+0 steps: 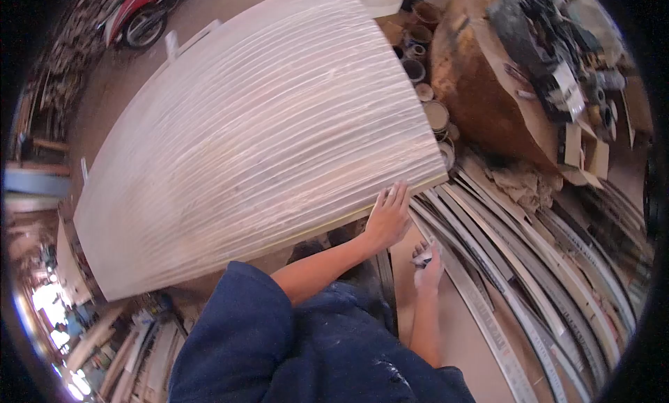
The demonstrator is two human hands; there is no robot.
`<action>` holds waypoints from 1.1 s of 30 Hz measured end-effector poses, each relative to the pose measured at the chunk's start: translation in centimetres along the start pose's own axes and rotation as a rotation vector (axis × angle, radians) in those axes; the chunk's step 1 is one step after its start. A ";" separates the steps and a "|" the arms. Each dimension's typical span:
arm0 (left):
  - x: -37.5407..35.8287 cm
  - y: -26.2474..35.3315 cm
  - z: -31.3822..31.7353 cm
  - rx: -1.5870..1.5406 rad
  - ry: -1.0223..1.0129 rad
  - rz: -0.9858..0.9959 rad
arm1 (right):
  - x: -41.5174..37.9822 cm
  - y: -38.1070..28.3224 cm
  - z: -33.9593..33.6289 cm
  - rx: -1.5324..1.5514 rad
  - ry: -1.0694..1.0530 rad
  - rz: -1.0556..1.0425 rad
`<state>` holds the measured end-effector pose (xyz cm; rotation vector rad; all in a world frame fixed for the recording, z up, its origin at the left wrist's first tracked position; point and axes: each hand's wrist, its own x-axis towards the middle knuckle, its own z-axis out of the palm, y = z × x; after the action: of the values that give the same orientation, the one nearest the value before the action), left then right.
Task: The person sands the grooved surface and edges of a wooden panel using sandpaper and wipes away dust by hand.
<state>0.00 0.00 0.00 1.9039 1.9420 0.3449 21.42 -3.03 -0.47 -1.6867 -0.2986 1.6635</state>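
Note:
A large pale panel (272,124) with many long ridges fills the middle of the head view, its surface streaked with whitish dust or coating. My left hand (390,218) lies on the near edge of this panel, close to its right corner, fingers stretched out. Below and to the right, apart from the panel, my right hand (429,265) is closed with its fingers curled. Whitish powder coats its fingers. Something small and dark shows between them, too small to name.
Long strips of moulding (516,277) lie stacked at the right. Several cans (436,114) line the panel's right side, beside a brown sheet (474,82) and a cardboard box (585,152). A red motorbike (139,16) stands at the far left. Boards (132,354) lean at the lower left.

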 end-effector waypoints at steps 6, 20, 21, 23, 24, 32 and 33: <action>-10.9 -6.1 -2.9 -0.055 0.074 -0.098 | -3.3 0.8 6.4 -0.207 -0.059 -0.034; -31.9 -17.4 -4.0 -0.025 0.260 -0.363 | -15.5 12.5 18.5 -0.604 -0.521 0.003; -33.1 -18.1 -4.3 -0.025 0.275 -0.361 | -16.6 12.9 19.5 -0.706 -0.570 -0.017; -36.7 -19.3 -5.7 0.006 0.254 -0.428 | -16.1 15.4 19.5 -0.757 -0.595 0.048; -38.0 -20.2 -5.8 0.005 0.264 -0.432 | -16.5 16.5 20.0 -0.892 -0.700 -0.029; -46.2 -24.3 -4.9 0.219 0.384 -0.696 | -16.9 18.3 27.5 -1.425 -1.260 -1.004; -46.2 -24.0 -5.0 0.218 0.378 -0.703 | -16.1 18.6 28.0 -1.426 -1.267 -0.996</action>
<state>-23.99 -46.47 -1.16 1.1895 2.8393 0.2984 -13.00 -16.87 3.11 -0.4528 -2.8079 1.3558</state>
